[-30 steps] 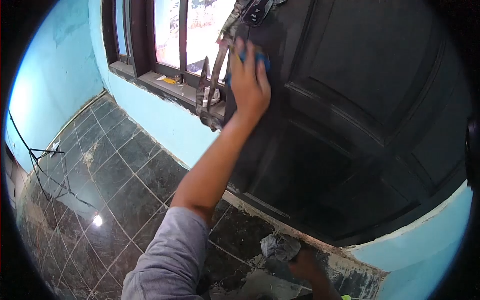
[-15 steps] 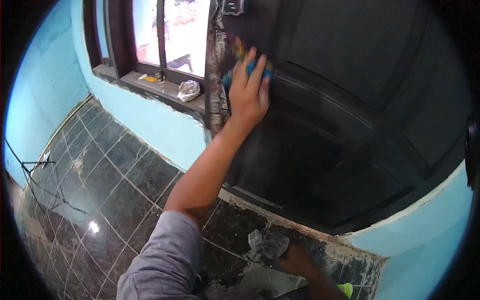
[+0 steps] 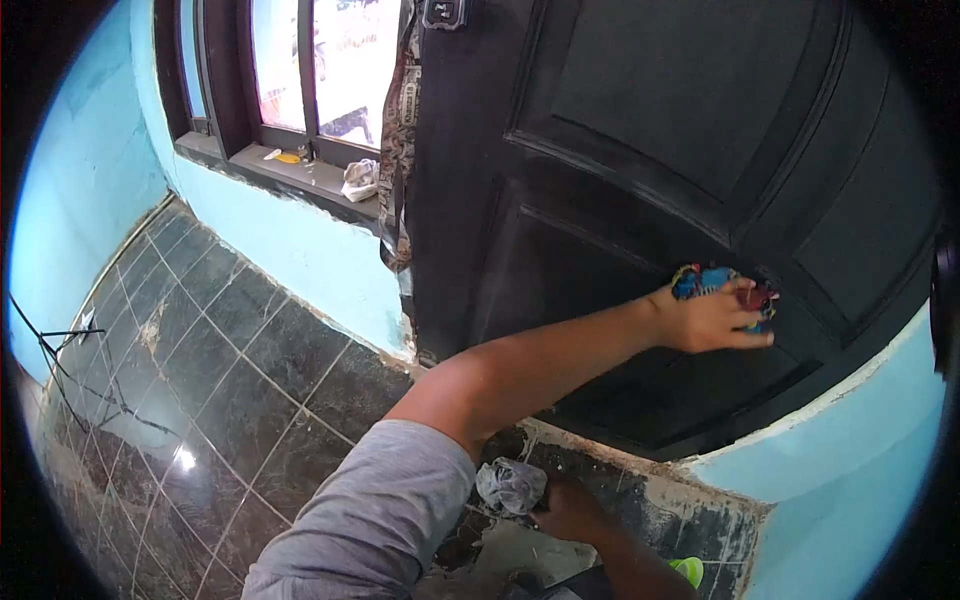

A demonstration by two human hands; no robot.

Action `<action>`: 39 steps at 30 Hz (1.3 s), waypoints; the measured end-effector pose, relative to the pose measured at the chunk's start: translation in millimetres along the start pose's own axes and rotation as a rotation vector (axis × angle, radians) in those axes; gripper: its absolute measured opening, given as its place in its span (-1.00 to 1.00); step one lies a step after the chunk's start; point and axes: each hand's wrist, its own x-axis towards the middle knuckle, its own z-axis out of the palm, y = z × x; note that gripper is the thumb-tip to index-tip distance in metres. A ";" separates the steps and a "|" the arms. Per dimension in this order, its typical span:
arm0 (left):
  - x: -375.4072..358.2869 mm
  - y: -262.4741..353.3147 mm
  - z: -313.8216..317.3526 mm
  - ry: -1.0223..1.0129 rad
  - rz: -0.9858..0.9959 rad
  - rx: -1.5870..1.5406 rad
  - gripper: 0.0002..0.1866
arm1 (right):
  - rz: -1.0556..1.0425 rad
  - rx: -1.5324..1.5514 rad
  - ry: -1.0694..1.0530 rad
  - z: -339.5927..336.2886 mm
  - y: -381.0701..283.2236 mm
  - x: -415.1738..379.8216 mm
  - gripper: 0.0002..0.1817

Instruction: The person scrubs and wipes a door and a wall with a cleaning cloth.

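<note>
My left hand [image 3: 712,322] is pressed against the lower right part of a dark door [image 3: 590,270], its fingers spread over a bunched multicoloured cloth [image 3: 704,281]. Blue, red and yellow bits of the cloth show above the hand and between the fingers. Low in the view, my right hand [image 3: 568,512] is in shade beside the tiled floor. It grips the edge of a crumpled grey cloth or bag [image 3: 511,487], whose material I cannot make out. The fingers of that hand are partly hidden.
Newspaper strips [image 3: 399,150] cover the door frame's left edge. A window sill [image 3: 300,172] holds a crumpled white wad [image 3: 361,180] and a small yellow item [image 3: 288,157]. A thin black stand [image 3: 62,345] is at the far left. Something bright green [image 3: 688,570] lies low right.
My left hand has swept the multicoloured cloth from the door's upper left edge down to its lower right. My right hand and the grey crumpled thing have shifted slightly left.
</note>
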 end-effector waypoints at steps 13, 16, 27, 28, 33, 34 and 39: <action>-14.5 -8.0 -63.1 -0.058 -0.452 0.436 -0.46 | 0.016 -0.099 -0.124 -7.1 -9.8 -18.7 -0.37; 9.0 23.7 9.9 0.178 -0.219 0.295 -0.46 | -0.038 -0.105 -0.105 -9.6 -16.7 -19.7 -0.39; -168.0 3.6 -123.1 0.356 -0.701 0.565 -0.50 | -0.043 -0.046 -0.024 -14.7 -14.9 -44.7 -0.40; -158.6 -3.9 -106.0 0.337 -0.603 0.577 -0.45 | -0.077 -0.122 -0.033 -13.2 -11.1 -43.6 -0.39; -86.5 30.6 -0.6 0.210 -0.628 0.348 -0.34 | -0.009 0.049 -0.066 -24.4 -49.7 -29.1 -0.35; -79.5 37.7 6.7 0.256 -0.575 0.205 -0.36 | 0.022 0.060 -0.091 -26.7 -54.8 -27.7 -0.35; -122.1 11.5 -49.6 0.211 -0.666 0.486 -0.35 | -0.015 0.055 -0.140 -20.2 -40.6 -34.3 -0.23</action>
